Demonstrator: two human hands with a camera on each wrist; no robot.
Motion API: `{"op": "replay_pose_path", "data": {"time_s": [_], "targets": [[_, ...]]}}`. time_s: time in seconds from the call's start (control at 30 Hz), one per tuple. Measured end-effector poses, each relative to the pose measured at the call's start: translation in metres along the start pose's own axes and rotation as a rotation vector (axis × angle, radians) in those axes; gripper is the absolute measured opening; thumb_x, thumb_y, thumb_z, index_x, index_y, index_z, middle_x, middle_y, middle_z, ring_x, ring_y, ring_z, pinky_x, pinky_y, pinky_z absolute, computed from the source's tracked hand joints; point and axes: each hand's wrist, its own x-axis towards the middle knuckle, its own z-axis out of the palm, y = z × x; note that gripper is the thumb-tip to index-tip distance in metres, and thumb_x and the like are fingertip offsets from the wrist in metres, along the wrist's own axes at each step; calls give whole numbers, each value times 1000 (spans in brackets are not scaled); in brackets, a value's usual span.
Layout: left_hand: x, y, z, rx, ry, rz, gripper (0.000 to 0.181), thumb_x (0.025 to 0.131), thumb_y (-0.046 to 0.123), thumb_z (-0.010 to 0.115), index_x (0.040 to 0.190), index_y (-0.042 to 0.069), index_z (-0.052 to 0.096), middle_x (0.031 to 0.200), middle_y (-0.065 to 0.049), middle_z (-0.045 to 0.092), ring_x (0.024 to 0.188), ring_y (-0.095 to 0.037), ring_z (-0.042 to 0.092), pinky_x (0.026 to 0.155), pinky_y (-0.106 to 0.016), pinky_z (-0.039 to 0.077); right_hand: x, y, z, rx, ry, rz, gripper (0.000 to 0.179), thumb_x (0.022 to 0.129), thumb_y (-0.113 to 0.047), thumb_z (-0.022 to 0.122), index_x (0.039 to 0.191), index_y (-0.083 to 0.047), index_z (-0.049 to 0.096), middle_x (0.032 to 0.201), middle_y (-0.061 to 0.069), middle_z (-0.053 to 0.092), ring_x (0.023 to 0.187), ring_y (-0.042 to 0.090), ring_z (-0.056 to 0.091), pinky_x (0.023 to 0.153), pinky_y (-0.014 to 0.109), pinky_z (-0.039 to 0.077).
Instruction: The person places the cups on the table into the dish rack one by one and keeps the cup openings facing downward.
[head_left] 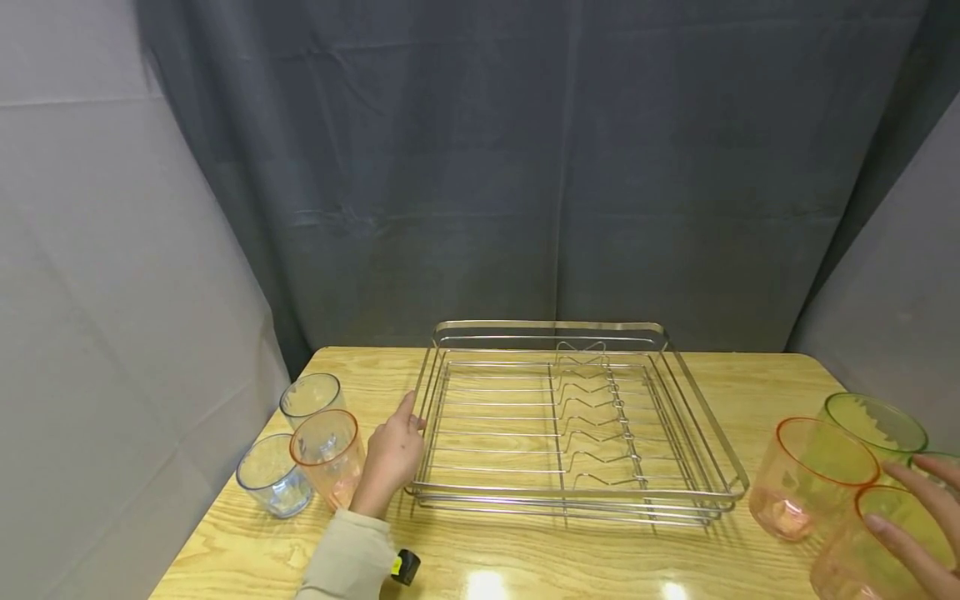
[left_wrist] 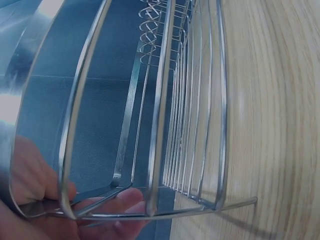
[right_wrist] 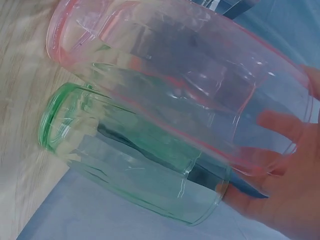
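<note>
My left hand (head_left: 396, 454) grips the left side of a metal wire dish rack (head_left: 577, 493). In the left wrist view its fingers (left_wrist: 117, 205) curl round the rack's corner bars. At the right edge of the head view, my right hand (head_left: 937, 504) reaches over the glasses with its fingers spread. Nearest to it is an orange-rimmed glass (head_left: 847, 567), with a green-tinted glass (head_left: 941, 467) just behind. In the right wrist view, fingers show through the pinkish glass (right_wrist: 200, 90), and a fingertip is right at the rim of the green glass (right_wrist: 140, 165).
Another orange-rimmed glass (head_left: 787, 508) and a green one (head_left: 873, 417) stand right of the rack. On the left are an orange-rimmed glass (head_left: 326, 458) and two blue-tinted glasses (head_left: 273, 479). A small black object (head_left: 406, 567) shows beside the left sleeve. Grey curtains (head_left: 480, 208) surround the wooden table.
</note>
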Motion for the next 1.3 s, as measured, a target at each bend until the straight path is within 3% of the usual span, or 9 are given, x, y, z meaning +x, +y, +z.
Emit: {"op": "replay_pose_path", "data": {"time_s": [0.23,0.4,0.5,0.7,0.77,0.83,0.9,0.97,1.3], "targets": [[0,0,0,-39,-27,-3,50,108,20,27,158,15,27,129,-19,66,39,-6,30,36,-19,29,0,3,8,93,-28,4,59,91,-20,69,135,13,48,143,46,33,142,62,20,115,76,7],[-1,2,0,-77,-29,-24,51,108,20,26,158,14,25,130,-19,65,40,-5,32,36,-18,30,3,3,13,60,16,-66,65,91,-38,69,128,13,55,134,46,44,138,60,31,121,66,13],[0,2,1,-88,-31,-27,51,108,20,25,158,13,25,131,-19,65,40,-5,31,36,-18,30,4,3,14,46,20,-88,66,88,-40,72,124,13,58,127,45,50,133,59,37,125,56,14],[1,1,2,-83,-30,-3,51,107,19,25,157,10,25,130,-20,65,41,-5,31,36,-17,29,5,3,19,20,32,-104,65,88,-44,72,116,14,62,114,44,56,106,61,47,125,38,16],[1,1,2,-83,-27,-4,51,107,19,25,157,9,25,130,-20,65,41,-5,31,36,-17,29,6,1,20,11,26,-90,65,89,-44,70,113,16,62,112,43,55,100,59,46,122,46,24],[1,0,3,-83,-26,-8,51,107,19,25,157,9,26,130,-19,65,42,-5,32,37,-17,30,6,-1,21,-5,6,-49,65,90,-44,69,113,17,60,113,42,53,99,58,44,111,58,31],[1,0,3,-85,-24,-13,51,107,19,25,157,9,26,129,-19,65,42,-5,32,37,-17,30,6,-4,22,-17,-17,3,65,91,-43,68,114,18,58,114,41,49,102,57,41,96,67,29],[1,0,3,-85,-21,-19,51,107,19,25,157,9,26,129,-19,65,43,-5,33,37,-17,30,5,-6,23,-35,-37,37,69,94,-49,63,114,17,58,114,41,47,103,57,40,87,69,27],[0,-1,2,-77,-17,-29,51,107,20,25,158,11,25,129,-17,65,43,-5,33,38,-17,30,5,-12,24,-111,-35,15,86,95,-69,42,114,14,58,112,41,46,100,58,41,89,70,28]]}}
